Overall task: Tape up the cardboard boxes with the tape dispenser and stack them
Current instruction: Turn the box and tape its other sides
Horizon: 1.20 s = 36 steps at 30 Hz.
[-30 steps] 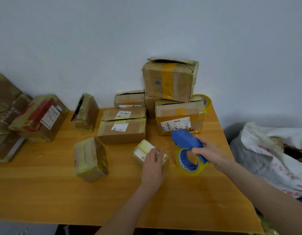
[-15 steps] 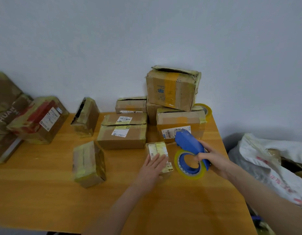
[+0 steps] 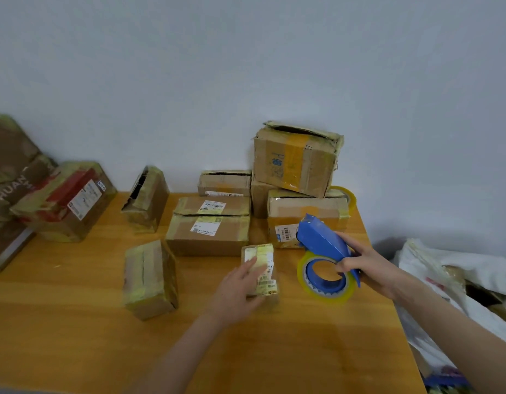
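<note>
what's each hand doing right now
Left hand: open, fingers lying flat on the small box.
Right hand: closed, gripping the blue tape dispenser.

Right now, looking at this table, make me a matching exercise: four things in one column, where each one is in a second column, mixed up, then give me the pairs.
Things
1. blue plastic tape dispenser
2. small labelled cardboard box
3. large cardboard box with an orange tape strip
4. spare yellowish tape roll

Places
A. on top of the stack by the wall
B. under the left hand
C. gripped by the right hand
D. behind the stack, at the far right corner of the table

Pairs: 1-C, 2-B, 3-A, 4-D
</note>
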Motion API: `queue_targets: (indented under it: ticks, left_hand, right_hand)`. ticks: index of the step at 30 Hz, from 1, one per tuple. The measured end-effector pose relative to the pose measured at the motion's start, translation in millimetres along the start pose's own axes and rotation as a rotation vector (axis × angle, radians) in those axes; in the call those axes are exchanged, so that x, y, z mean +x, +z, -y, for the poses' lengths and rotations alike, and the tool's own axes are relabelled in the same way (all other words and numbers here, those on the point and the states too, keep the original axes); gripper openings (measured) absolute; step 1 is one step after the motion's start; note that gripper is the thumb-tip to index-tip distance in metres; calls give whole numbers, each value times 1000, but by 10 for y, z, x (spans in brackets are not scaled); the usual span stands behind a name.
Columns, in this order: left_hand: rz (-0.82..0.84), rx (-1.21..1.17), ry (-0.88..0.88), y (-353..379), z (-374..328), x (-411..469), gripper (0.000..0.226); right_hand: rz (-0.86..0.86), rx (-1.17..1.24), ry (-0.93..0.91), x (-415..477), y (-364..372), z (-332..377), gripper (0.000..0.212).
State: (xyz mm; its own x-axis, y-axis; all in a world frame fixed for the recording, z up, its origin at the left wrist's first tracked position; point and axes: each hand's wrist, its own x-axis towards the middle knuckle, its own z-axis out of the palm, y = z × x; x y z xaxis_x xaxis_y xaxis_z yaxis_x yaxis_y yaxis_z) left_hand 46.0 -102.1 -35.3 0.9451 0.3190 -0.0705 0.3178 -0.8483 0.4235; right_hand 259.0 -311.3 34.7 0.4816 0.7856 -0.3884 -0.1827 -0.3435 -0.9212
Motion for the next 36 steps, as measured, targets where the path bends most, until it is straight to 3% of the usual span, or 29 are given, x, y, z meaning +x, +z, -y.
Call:
queue_targets:
  ticks: [2, 4, 8, 11, 14, 20, 26, 31, 36]
  left_hand:
    - [-163, -282, -138, -102, -99, -1, 62]
    - [-191, -554, -286, -182, -155, 30, 46]
    - [-12, -1249, -592, -287, -186, 87, 51]
    - [83, -1412, -647, -358, -224, 101, 59]
    - [118, -1452, -651, -426, -286, 103, 55]
    - [7, -1359, -667, -468, -267, 92, 18]
    - [-39, -1169, -661, -416, -279, 59, 22]
    - [-130, -926, -599, -388, -368, 20, 10]
    - [-182, -920, -619, -341, -377, -77, 8]
  right_hand:
    - [-8, -41, -5, -5, 24, 73, 93]
    - [-6, -81, -10, -22, 61, 137, 96]
    - [36, -171, -26, -67, 148, 225, 90]
    - [69, -255, -35, -66, 208, 255, 86]
    - [103, -319, -46, -97, 291, 302, 83]
    - [167, -474, -20, -123, 364, 303, 88]
    - [237, -599, -105, -137, 439, 277, 73]
    - [159, -858, -168, -84, 483, 220, 68]
    - [149, -974, -230, -51, 481, 159, 72]
